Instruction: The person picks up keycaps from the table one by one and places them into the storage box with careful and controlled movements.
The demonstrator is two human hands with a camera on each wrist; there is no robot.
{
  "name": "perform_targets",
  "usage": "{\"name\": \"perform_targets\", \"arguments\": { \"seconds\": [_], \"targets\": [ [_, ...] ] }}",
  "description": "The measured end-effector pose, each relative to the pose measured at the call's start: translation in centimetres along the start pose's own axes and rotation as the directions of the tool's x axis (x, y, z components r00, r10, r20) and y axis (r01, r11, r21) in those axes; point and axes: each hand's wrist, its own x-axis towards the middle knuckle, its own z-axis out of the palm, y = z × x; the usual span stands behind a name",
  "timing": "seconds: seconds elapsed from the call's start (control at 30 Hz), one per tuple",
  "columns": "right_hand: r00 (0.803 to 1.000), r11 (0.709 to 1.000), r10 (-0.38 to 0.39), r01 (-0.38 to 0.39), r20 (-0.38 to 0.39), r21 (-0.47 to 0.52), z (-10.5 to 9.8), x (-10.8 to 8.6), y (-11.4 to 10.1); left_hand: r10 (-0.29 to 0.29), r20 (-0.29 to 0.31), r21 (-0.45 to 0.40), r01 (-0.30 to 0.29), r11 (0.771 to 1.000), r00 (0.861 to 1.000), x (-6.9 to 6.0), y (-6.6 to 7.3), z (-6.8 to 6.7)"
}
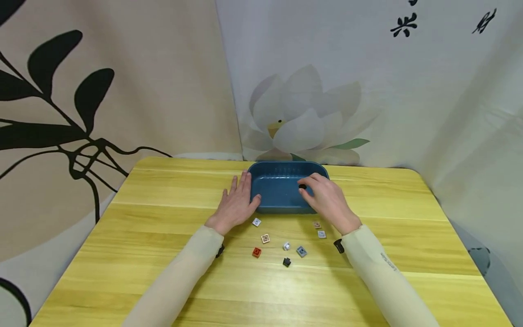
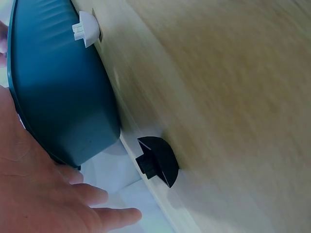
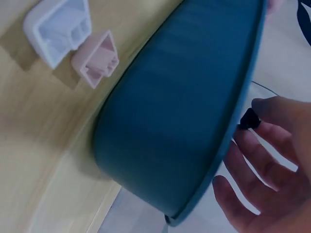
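Observation:
My right hand point(image 1: 328, 200) pinches a small black keycap point(image 3: 250, 119) between thumb and fingertips, above the right part of a blue tray point(image 1: 282, 193). Fingers straight, my left hand point(image 1: 236, 204) lies against the tray's left side. On the table in front of the tray, keycaps are scattered: a white keycap point(image 1: 256, 222), a cream keycap point(image 1: 265, 238), a red keycap point(image 1: 256, 252), a grey-blue keycap point(image 1: 301, 251) and a black keycap point(image 1: 287, 262). A pink keycap point(image 3: 97, 60) and a white one sit by the tray's right front.
The wooden table point(image 1: 163, 254) extends to both sides of the tray. Close behind it hangs a pale curtain point(image 1: 306, 109) with a printed flower. In the left wrist view, another black keycap point(image 2: 165, 160) stands on the table near the tray's corner.

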Motion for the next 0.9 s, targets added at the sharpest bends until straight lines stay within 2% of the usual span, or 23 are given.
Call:
{"name": "perform_targets", "arguments": {
  "seconds": [0.27, 0.5, 0.77, 0.9],
  "targets": [
    [0.996, 0.999, 0.028, -0.026, 0.083, -0.026, 1.3, 1.6, 0.4, -0.002, 0.016, 0.009, 0.002, 1.000, 1.000, 0.0, 0.1, 0.0],
    [0.981, 0.996, 0.071, -0.062, 0.180, -0.056, 2.0, 2.7, 1.2, -0.002, 0.023, 0.030, 0.002, 1.000, 1.000, 0.1, 0.1, -0.1],
    [0.946, 0.993, 0.115, -0.113, 0.302, -0.023, 2.5, 4.0, 1.1, -0.005, 0.014, 0.024, 0.005, 1.000, 1.000, 0.1, 0.1, -0.1],
    [0.929, 0.990, 0.138, -0.133, 0.343, -0.038, 2.9, 4.4, 1.2, -0.001, 0.007, 0.035, 0.001, 0.999, 1.000, 0.1, 0.1, -0.1]
  ]
}}
